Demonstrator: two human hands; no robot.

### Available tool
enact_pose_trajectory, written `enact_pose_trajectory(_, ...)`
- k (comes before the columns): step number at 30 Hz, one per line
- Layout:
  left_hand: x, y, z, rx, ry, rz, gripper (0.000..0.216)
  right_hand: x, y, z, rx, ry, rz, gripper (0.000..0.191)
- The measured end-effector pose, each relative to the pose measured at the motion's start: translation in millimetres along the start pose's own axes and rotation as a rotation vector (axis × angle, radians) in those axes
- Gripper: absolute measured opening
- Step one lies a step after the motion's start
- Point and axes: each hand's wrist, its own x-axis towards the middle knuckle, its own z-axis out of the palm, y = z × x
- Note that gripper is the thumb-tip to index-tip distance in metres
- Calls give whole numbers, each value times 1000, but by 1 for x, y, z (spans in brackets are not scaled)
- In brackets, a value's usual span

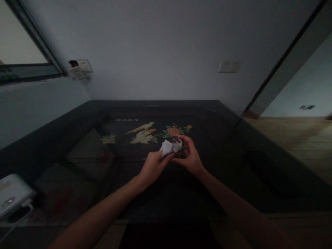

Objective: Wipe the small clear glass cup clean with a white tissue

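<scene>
Over the dark glossy table point(218, 138), both hands meet at the middle. My left hand point(153, 166) is closed on a white tissue or folded paper point(166, 148), pressing it against a small, clear, shiny rounded object point(177, 145). That object looks like glass, but its exact kind is too dim and small to make out. My right hand point(192, 157) curls around its right side, thumb below and fingers above. Part of the object is hidden by the fingers and the white piece.
A bird-and-flower picture point(141, 135) decorates the tabletop beyond my hands. At the near left sits a white device point(14, 195) with a cable. A long dark object point(267, 173) lies at the right. Wall sockets point(230, 66) are at the back.
</scene>
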Motion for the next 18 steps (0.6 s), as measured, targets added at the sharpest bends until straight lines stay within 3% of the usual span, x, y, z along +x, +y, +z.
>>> enact_pose_trajectory(5, 3, -6, -1, 11, -25, 71, 25, 1, 6, -2, 60, -52, 42, 80)
enact_pose_trajectory(10, 4, -8, -4, 70, -38, 154, 26, 5, 4, -7, 194, -263, 115, 92)
enact_pose_trajectory(14, 5, -7, -9, 80, 11, 206, 27, 7, 5, -7, 359, -254, 218, 64)
enact_pose_trajectory(18, 5, -7, -8, 78, 51, 212, 27, 5, 6, -1, 467, -168, 268, 55)
